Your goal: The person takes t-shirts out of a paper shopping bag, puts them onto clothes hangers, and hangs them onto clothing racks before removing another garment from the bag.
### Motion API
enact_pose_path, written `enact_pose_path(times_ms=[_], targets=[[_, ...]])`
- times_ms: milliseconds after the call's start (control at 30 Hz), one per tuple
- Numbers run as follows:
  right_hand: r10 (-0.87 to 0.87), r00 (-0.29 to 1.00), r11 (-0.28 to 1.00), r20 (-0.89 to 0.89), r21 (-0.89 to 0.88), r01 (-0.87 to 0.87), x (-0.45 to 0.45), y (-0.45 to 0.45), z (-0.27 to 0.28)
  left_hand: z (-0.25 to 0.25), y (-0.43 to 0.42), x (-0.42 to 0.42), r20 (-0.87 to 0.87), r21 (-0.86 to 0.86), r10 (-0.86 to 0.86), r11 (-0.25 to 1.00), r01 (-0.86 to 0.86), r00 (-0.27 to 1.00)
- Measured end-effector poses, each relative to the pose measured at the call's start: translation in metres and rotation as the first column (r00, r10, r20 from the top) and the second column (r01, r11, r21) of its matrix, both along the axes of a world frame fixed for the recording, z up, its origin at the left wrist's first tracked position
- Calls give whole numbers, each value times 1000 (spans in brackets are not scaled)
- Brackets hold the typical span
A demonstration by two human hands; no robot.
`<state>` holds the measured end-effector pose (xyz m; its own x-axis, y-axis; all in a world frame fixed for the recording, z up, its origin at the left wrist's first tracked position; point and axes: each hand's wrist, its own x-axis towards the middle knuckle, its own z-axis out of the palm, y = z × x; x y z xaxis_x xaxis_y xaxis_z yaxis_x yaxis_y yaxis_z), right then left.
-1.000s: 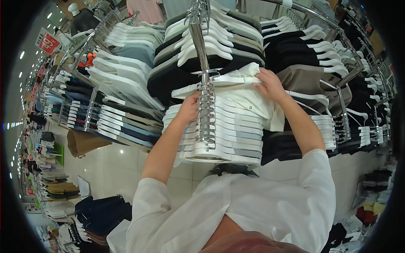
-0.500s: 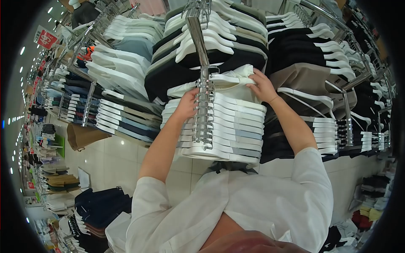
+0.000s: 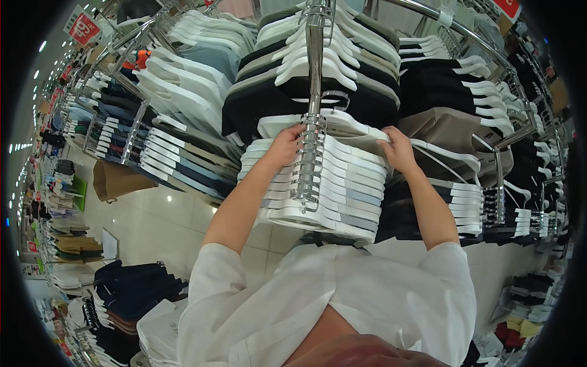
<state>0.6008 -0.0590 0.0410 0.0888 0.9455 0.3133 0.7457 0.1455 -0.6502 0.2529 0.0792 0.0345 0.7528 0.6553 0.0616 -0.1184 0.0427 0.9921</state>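
Observation:
A white garment on a white hanger [image 3: 350, 127] lies across the back of a row of hung white and pale garments [image 3: 351, 189]. My left hand [image 3: 285, 145] is closed at the left part of this hanger, beside the chrome rail [image 3: 314, 79], its fingertips partly hidden by the hooks. At the garment's right shoulder, my right hand [image 3: 396, 149] pinches the cloth with thumb and fingers. Several metal hooks [image 3: 310, 165] hang on the rail between my hands. Black garments [image 3: 244, 110] on hangers hang just behind.
Racks of white garments [image 3: 183, 82] and dark garments [image 3: 174, 160] stand on the left. To the right hang black garments [image 3: 437, 85] and a brown one [image 3: 434, 125]. A brown bag-like item [image 3: 119, 180] hangs low at the left, above the tiled floor [image 3: 177, 223].
The white garment's raised, bunched right shoulder now lies flatter along the hanger. My right hand has moved down and slightly right with it. The whole view has shifted a little.

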Motion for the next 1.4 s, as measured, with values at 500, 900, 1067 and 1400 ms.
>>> enact_pose_path(times_ms=[500,900,1067,1400], targets=[[14,1000,996,-1,-89,-14,-38,17,-27,-41,22,-2,-1,-191,128,974,-125,992],[-276,952,947,-131,133,293,-79,-71,-17,-13,-2,-14,-121,377,384,871,-315,916],[-159,955,983,-249,53,178,-100,-125,0,4,-51,-47,-118,362,435,856,-370,892],[-276,787,961,-552,-154,229,-92,-261,-22,-22,-232,-94,58,294,697,672,-680,715]])
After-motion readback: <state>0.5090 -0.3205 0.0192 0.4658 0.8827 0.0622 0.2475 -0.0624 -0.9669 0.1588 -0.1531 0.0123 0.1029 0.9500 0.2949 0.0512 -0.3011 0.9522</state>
